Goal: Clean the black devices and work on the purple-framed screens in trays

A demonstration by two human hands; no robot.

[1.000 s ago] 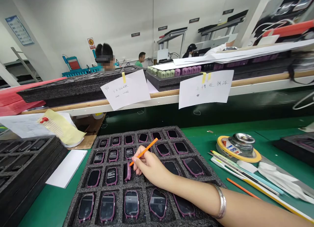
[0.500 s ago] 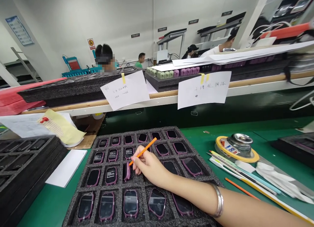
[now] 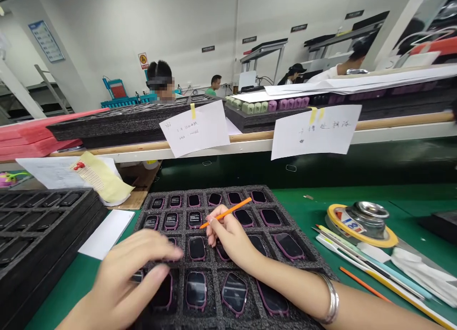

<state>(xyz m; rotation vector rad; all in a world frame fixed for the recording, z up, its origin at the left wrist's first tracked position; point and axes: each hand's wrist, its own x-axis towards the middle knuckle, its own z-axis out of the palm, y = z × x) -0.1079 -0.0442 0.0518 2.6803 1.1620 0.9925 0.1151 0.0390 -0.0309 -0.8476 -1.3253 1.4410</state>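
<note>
A black foam tray (image 3: 307, 258) on the green bench holds several purple-edged smartwatch bodies (image 3: 196, 289) in pockets. My right hand (image 3: 232, 235) rests over the tray's middle, fingers pinched round a thin orange stick (image 3: 225, 213) that points left and down. A silver bangle (image 3: 331, 301) circles that wrist. My left hand (image 3: 132, 277), blurred by motion, reaches over the tray's front left pockets with fingers stretched out and nothing visibly in them.
A stack of black foam trays (image 3: 39, 225) stands at the left beside a white sheet (image 3: 107, 232). At the right lie a tape roll with a metal pot (image 3: 362, 218), sticks and tools (image 3: 371, 265). A shelf with paper notes (image 3: 196, 130) runs behind. Other people sit at the back.
My left hand has come into view over the tray's front left. My right hand has shifted slightly up and right with the stick; the watch that stood tilted in its pocket now lies flat.
</note>
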